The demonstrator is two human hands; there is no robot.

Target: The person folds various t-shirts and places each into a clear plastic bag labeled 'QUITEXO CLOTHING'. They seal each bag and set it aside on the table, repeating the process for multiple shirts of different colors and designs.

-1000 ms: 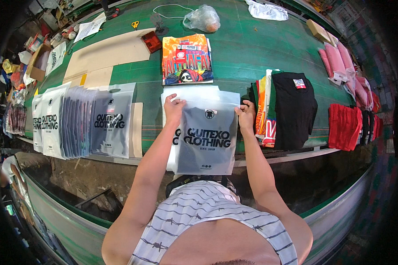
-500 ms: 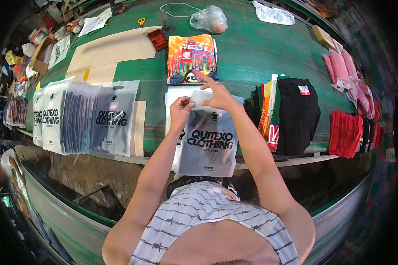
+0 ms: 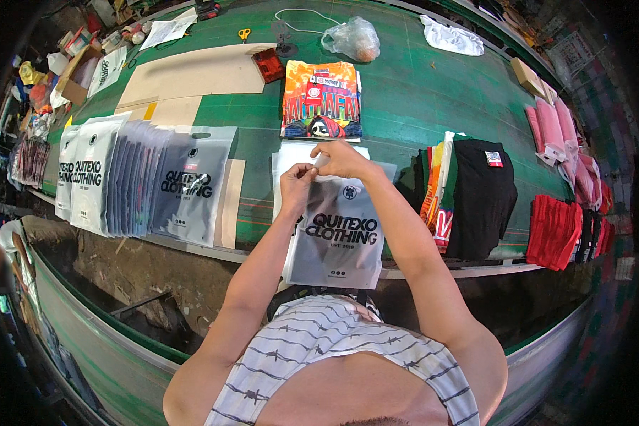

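Note:
A frosted plastic garment bag [image 3: 355,264] with black print lies in front of me, its lower end reaching past the table's near edge. White bags [image 3: 282,160] show beneath it at the left and top. At its top edge my left hand [image 3: 297,187] pinches with thumb and fingers. Close against it, my right hand [image 3: 341,160] is closed too, its thumb and forefinger pinching the same edge. The fingers hide the exact bit of plastic they grip. Just beyond my hands lies a folded orange tie-dye T-shirt [image 3: 322,92] with a red tag.
Filled bags [image 3: 192,160] stand in a row at the left. To the right are folded shirts, a black one [image 3: 481,202] outermost, then red garments [image 3: 552,231] and pink bundles [image 3: 547,128]. Farther back lie cardboard [image 3: 184,74], yellow scissors [image 3: 244,34] and a clear plastic bag [image 3: 351,39].
My right hand's spread fingers have closed into a pinch, and my two hands have come together at the bag's top. The whole view has shifted slightly.

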